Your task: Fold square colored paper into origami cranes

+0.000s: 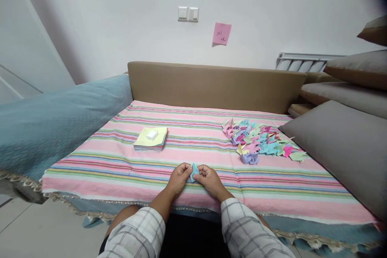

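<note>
A brown backrest [208,87] stands below switches [183,13] on a white wall [121,16].

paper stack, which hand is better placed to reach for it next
Probably the left hand: it is nearer the paper stack, which lies ahead and to its left. The right hand is farther off, on the other side of the folded blue paper that both hands pinch.

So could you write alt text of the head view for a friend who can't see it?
A person's left hand and right hand hold a folded blue paper over a striped cloth. Colorful folded papers lie beyond to the right; a paper stack bearing a small white object sits to the left.
</note>
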A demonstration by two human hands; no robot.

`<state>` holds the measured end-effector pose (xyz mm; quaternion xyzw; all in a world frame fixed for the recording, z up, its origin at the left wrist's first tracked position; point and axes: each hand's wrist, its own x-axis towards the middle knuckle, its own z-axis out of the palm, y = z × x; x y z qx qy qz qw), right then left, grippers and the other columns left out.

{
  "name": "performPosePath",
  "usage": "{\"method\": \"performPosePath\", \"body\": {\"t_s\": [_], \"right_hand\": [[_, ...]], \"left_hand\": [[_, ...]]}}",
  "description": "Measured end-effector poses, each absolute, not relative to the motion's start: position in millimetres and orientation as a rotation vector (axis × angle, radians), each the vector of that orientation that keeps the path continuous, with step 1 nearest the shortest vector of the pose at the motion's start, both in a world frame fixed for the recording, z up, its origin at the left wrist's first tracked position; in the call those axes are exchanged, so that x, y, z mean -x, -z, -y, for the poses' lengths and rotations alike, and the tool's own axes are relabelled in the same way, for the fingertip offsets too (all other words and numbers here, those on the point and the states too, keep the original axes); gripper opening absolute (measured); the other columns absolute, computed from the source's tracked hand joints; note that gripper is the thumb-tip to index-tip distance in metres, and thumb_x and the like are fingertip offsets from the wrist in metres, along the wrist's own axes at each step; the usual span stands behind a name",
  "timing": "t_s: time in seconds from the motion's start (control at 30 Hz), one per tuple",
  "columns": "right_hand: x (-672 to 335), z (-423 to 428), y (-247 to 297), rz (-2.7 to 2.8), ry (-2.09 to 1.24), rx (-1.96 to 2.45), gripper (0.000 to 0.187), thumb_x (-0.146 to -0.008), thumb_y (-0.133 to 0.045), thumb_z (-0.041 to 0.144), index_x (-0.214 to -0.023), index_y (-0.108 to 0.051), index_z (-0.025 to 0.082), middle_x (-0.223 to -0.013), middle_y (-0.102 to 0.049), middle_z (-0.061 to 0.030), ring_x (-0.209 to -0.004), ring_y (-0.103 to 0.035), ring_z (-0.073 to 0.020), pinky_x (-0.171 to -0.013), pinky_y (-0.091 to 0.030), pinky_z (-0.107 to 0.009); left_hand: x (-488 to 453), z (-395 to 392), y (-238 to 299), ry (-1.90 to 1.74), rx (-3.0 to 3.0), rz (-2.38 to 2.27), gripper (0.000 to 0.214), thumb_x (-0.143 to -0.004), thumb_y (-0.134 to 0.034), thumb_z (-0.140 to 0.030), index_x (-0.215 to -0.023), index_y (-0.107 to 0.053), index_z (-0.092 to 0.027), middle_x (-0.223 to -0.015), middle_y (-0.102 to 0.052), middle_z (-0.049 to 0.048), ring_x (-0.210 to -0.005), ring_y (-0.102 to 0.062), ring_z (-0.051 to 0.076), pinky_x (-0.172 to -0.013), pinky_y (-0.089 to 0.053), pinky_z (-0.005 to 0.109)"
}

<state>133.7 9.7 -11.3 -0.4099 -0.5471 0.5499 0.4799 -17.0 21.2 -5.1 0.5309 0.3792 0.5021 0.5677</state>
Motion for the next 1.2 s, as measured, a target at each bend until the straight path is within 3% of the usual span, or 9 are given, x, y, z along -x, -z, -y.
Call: {"method": "performPosePath", "body": {"t_s": [0.1, 0.27, 0.53, 0.7, 0.83, 1.03, 1.2], "right_hand": [[-133.1, -10.8, 12.4, 1.313, -1.340, 1.004, 0.027, -0.063, -0.073, 0.034, -0.078, -0.057, 0.018, -0.060, -0.051, 0.0060, -0.056, -0.047, -0.0093, -0.055, -0.035, -0.022], [-132.3, -11.2, 18.4, 1.302, -1.308, 0.983, 0.030, -0.065, -0.073, 0.040, -0.076, -0.056, 0.018, -0.064, -0.055, 0.0036, -0.059, -0.050, -0.0102, -0.058, -0.037, -0.024], [-130.8, -4.7, 21.7, 1.249, -1.283, 0.884, 0.037, -0.062, -0.076, 0.038, -0.085, -0.052, 0.022, -0.069, -0.055, 0.0042, -0.065, -0.053, -0.0117, -0.062, -0.042, -0.024], [-132.5, -1.9, 18.3, 1.235, -1.169, 0.922, 0.032, -0.072, -0.066, 0.046, -0.089, -0.058, 0.021, -0.084, -0.061, -0.0024, -0.079, -0.058, -0.0162, -0.076, -0.046, -0.031], [-133.8, -2.0, 19.3, 1.253, -0.997, 0.957, 0.028, -0.071, -0.066, 0.045, -0.083, -0.063, 0.020, -0.095, -0.061, -0.0061, -0.093, -0.057, -0.0203, -0.084, -0.046, -0.034], [-131.8, 0.9, 17.3, 1.344, -0.850, 1.034, 0.020, -0.074, -0.062, 0.039, -0.079, -0.066, 0.020, -0.093, -0.060, -0.0078, -0.088, -0.057, -0.0202, -0.074, -0.048, -0.031], [-132.4, 0.7, 14.6, 1.376, -0.855, 1.047, 0.018, -0.075, -0.061, 0.037, -0.071, -0.060, 0.020, -0.080, -0.054, -0.0035, -0.074, -0.053, -0.0165, -0.066, -0.044, -0.028]], "left_hand": [[15.9, -21.6, 5.4, -1.202, -1.227, -0.897, 0.038, -0.066, -0.070, -0.050, -0.068, -0.053, -0.016, -0.059, -0.047, -0.0051, -0.057, -0.041, 0.008, -0.059, -0.034, 0.021], [14.7, -22.0, 5.4, -1.117, -1.202, -0.875, 0.045, -0.052, -0.081, -0.039, -0.084, -0.061, -0.015, -0.067, -0.058, -0.0024, -0.061, -0.050, 0.010, -0.061, -0.038, 0.021], [16.7, -22.5, 1.7, -1.081, -1.255, -0.946, 0.030, -0.061, -0.074, -0.042, -0.064, -0.066, -0.013, -0.058, -0.059, -0.0014, -0.059, -0.050, 0.012, -0.063, -0.038, 0.024], [18.2, -23.4, 3.3, -1.120, -1.238, -0.946, 0.030, -0.061, -0.073, -0.041, -0.057, -0.063, -0.014, -0.055, -0.056, -0.0024, -0.057, -0.047, 0.011, -0.062, -0.037, 0.024], [18.8, -23.0, 3.1, -1.115, -1.247, -0.940, 0.029, -0.061, -0.074, -0.042, -0.058, -0.064, -0.014, -0.056, -0.058, -0.0016, -0.058, -0.048, 0.012, -0.062, -0.038, 0.024], [17.8, -21.0, 0.6, -1.115, -1.296, -0.972, 0.026, -0.061, -0.074, -0.039, -0.060, -0.066, -0.014, -0.057, -0.057, -0.0023, -0.058, -0.048, 0.011, -0.061, -0.037, 0.023], [16.6, -21.8, 3.8, -1.088, -1.320, -1.011, 0.028, -0.062, -0.072, -0.040, -0.060, -0.065, -0.014, -0.055, -0.054, -0.0029, -0.056, -0.045, 0.011, -0.058, -0.035, 0.023]]}}
